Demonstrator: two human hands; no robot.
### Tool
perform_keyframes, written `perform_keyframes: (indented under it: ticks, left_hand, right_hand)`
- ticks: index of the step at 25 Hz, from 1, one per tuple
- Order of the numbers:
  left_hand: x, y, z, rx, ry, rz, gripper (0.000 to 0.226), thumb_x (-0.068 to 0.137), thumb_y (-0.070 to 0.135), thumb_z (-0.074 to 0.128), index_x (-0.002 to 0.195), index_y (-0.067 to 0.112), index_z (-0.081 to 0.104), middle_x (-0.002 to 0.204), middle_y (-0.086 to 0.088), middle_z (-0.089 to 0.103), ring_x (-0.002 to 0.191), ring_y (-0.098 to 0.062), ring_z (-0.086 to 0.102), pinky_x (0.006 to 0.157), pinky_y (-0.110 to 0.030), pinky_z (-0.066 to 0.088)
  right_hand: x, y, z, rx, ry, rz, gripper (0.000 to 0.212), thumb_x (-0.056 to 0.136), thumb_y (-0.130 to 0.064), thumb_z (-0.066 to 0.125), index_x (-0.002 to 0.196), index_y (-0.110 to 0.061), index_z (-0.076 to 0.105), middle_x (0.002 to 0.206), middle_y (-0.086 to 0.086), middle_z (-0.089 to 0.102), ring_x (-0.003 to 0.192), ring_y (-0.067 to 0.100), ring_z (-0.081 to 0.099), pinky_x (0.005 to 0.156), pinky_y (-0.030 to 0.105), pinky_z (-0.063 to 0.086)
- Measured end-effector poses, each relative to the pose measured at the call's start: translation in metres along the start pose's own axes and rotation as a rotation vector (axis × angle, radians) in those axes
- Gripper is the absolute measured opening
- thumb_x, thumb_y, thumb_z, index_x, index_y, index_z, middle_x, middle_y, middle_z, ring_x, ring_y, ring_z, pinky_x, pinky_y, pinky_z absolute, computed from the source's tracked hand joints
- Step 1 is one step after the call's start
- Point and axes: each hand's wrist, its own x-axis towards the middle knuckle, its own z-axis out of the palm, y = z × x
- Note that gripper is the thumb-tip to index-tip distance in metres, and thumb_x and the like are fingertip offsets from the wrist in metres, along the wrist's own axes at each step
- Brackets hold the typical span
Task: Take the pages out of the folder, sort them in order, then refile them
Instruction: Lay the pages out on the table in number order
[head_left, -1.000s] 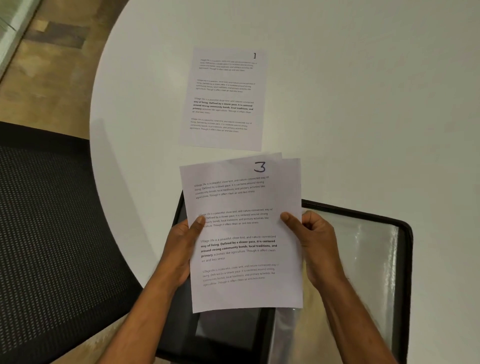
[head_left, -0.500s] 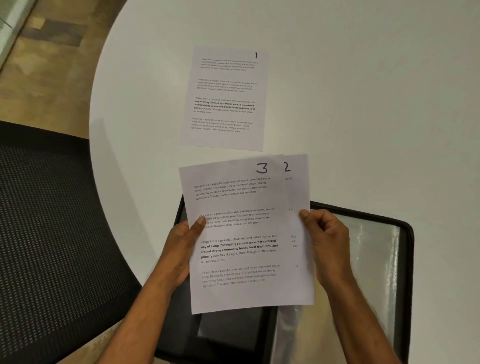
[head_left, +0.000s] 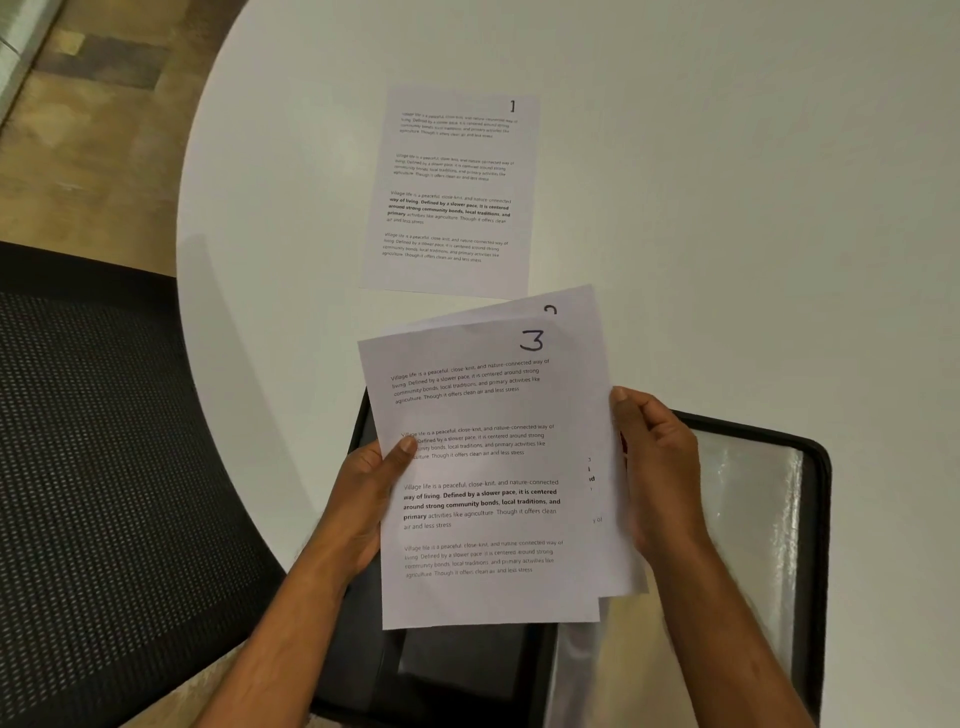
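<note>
Together, your hands pinched two sheets: your left hand (head_left: 363, 493) thumbed page 3 (head_left: 483, 467), your right hand (head_left: 657, 467) gripped the page behind it (head_left: 576, 306), fanned out past the right edge. Beneath your hands lay the open folder (head_left: 753, 519) on the counter (head_left: 727, 208); beyond them lay page 1 (head_left: 452, 192).
</note>
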Motion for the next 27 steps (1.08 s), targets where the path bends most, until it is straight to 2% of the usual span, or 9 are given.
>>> perform_keyframes:
  ticks: [4, 10, 12, 13, 15, 17, 21, 24, 27]
  left_hand:
    - [0.001, 0.0, -0.002, -0.02, -0.003, -0.005, 0.037, 0.092, 0.026, 0.064, 0.124, 0.008, 0.069, 0.118, -0.019, 0.076, 0.095, -0.029, 0.077, 0.078, -0.041, 0.066]
    - [0.003, 0.001, -0.002, -0.027, -0.014, -0.003, 0.034, 0.092, 0.025, 0.064, 0.121, 0.009, 0.071, 0.117, -0.018, 0.076, 0.094, -0.028, 0.077, 0.078, -0.039, 0.066]
    - [0.003, 0.0, -0.003, -0.027, -0.013, -0.005, 0.036, 0.091, 0.026, 0.065, 0.122, 0.008, 0.071, 0.117, -0.018, 0.076, 0.095, -0.028, 0.077, 0.077, -0.039, 0.065]
    - [0.003, 0.0, -0.003, -0.024, -0.012, -0.006, 0.037, 0.091, 0.026, 0.065, 0.123, 0.008, 0.07, 0.118, -0.018, 0.076, 0.095, -0.029, 0.077, 0.078, -0.04, 0.065]
    - [0.003, -0.001, -0.004, -0.017, -0.01, -0.007, 0.037, 0.092, 0.026, 0.065, 0.124, 0.008, 0.07, 0.119, -0.019, 0.075, 0.097, -0.03, 0.077, 0.079, -0.041, 0.065]
    - [0.004, -0.001, -0.004, -0.01, -0.01, -0.005, 0.039, 0.092, 0.026, 0.065, 0.126, 0.008, 0.069, 0.119, -0.019, 0.075, 0.099, -0.031, 0.076, 0.081, -0.042, 0.065]
    - [0.004, -0.001, -0.004, -0.005, -0.014, -0.001, 0.038, 0.095, 0.025, 0.063, 0.129, 0.008, 0.067, 0.121, -0.018, 0.075, 0.103, -0.032, 0.075, 0.084, -0.043, 0.064]
    - [0.003, -0.001, -0.004, -0.017, -0.014, 0.006, 0.035, 0.097, 0.023, 0.062, 0.128, 0.007, 0.068, 0.12, -0.019, 0.075, 0.099, -0.031, 0.076, 0.08, -0.04, 0.065]
    - [0.002, -0.001, -0.003, -0.025, -0.026, 0.017, 0.037, 0.095, 0.024, 0.063, 0.126, 0.006, 0.069, 0.117, -0.019, 0.076, 0.094, -0.028, 0.077, 0.074, -0.036, 0.065]
  right_hand:
    - [0.01, -0.01, -0.006, 0.246, -0.172, 0.26, 0.025, 0.096, -0.025, 0.068, 0.114, -0.011, 0.076, 0.111, 0.01, 0.078, 0.09, 0.019, 0.074, 0.078, 0.033, 0.063]
    - [0.012, -0.01, -0.012, 0.482, -0.349, 0.469, 0.026, 0.095, -0.024, 0.065, 0.112, -0.009, 0.078, 0.112, 0.011, 0.077, 0.092, 0.021, 0.075, 0.091, 0.041, 0.06]
    - [0.011, -0.009, -0.012, 0.392, -0.319, 0.403, 0.025, 0.096, -0.023, 0.067, 0.116, -0.01, 0.076, 0.11, 0.011, 0.077, 0.087, 0.021, 0.074, 0.083, 0.04, 0.064]
    - [0.011, -0.008, -0.013, 0.293, -0.27, 0.31, 0.021, 0.097, -0.021, 0.068, 0.115, -0.012, 0.074, 0.105, 0.01, 0.077, 0.081, 0.019, 0.072, 0.073, 0.036, 0.064]
    - [0.007, -0.007, -0.013, 0.051, -0.145, 0.061, 0.007, 0.097, -0.015, 0.07, 0.103, -0.016, 0.066, 0.097, 0.007, 0.075, 0.07, 0.014, 0.066, 0.059, 0.026, 0.055]
    - [0.005, -0.007, -0.015, -0.117, -0.119, -0.109, 0.008, 0.097, -0.014, 0.07, 0.093, -0.014, 0.063, 0.096, 0.002, 0.074, 0.069, 0.01, 0.063, 0.059, 0.02, 0.05]
    - [-0.002, -0.007, -0.012, -0.179, -0.159, -0.051, 0.026, 0.104, -0.038, 0.056, 0.098, -0.022, 0.076, 0.095, -0.003, 0.078, 0.079, 0.008, 0.07, 0.068, 0.023, 0.055]
    - [-0.004, -0.003, -0.009, -0.204, -0.134, -0.071, 0.014, 0.101, -0.027, 0.064, 0.095, -0.016, 0.071, 0.092, -0.003, 0.078, 0.078, 0.011, 0.071, 0.068, 0.026, 0.055]
    - [-0.004, 0.003, -0.008, -0.192, -0.118, -0.064, 0.021, 0.104, -0.027, 0.06, 0.087, -0.015, 0.057, 0.083, -0.006, 0.069, 0.073, 0.008, 0.063, 0.065, 0.022, 0.052]
